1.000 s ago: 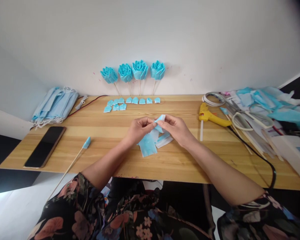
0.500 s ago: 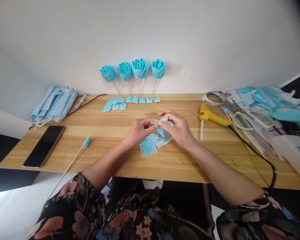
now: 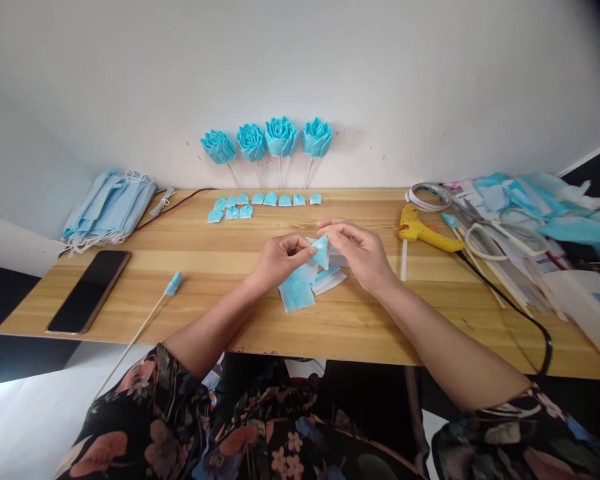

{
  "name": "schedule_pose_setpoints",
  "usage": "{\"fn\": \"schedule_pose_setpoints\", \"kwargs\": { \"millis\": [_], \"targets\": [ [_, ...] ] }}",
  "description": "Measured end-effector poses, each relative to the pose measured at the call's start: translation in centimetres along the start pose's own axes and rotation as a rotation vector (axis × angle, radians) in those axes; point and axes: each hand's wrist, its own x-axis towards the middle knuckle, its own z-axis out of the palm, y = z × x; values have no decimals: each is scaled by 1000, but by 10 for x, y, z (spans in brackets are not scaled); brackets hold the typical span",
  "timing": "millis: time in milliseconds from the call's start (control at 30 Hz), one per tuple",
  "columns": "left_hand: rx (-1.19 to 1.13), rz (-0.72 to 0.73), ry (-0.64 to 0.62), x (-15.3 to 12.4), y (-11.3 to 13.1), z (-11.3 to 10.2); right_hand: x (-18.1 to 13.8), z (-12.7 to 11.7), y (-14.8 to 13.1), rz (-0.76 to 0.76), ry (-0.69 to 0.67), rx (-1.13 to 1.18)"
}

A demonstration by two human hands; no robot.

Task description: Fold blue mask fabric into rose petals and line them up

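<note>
My left hand and my right hand meet over the middle of the wooden table. Together they pinch a small folded blue fabric piece between the fingertips. Under the hands lie several loose blue and white fabric squares. Behind them, a row of small folded blue petals runs along the back of the table. Several finished blue fabric roses on sticks lean against the wall.
A stack of blue face masks and a black phone lie at the left. A wooden stick with a blue tip overhangs the front edge. A yellow glue gun with a black cord, tape rolls, scissors and fabric scraps crowd the right.
Both hands stayed at the table's middle. The fingers have reworked the small blue piece, which now stands as a pointed fold between the fingertips; the right hand's fingers have spread slightly.
</note>
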Motion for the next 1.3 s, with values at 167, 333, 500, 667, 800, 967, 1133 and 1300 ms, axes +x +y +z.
{"fn": "schedule_pose_setpoints", "kwargs": {
  "millis": [167, 333, 500, 667, 800, 967, 1133, 1300],
  "targets": [
    [-57, -44, 85, 0, 6, -1, 2, -3, -2, 78, -69, 140],
    [-78, -48, 110, -1, 8, -1, 3, 1, 0, 228, -154, 188],
    [-87, -24, 82, 1, 2, -1, 1, 3, 4, 193, -138, 11],
    [-83, -32, 82, 2, 2, -2, 1, 2, 4, 148, -133, -68],
    [-67, -36, 74, 1, 5, -3, 2, 1, 0, 104, -130, -99],
    [-68, 8, 71, 2, 5, -5, 2, 0, -1, 110, -119, -85],
    [-100, -19, 53, 4, 3, -5, 1, 1, -3, 113, -110, -87],
    [-100, -40, 57, 2, 4, -4, 1, 1, -4, 107, -126, -97]
  ]
}}
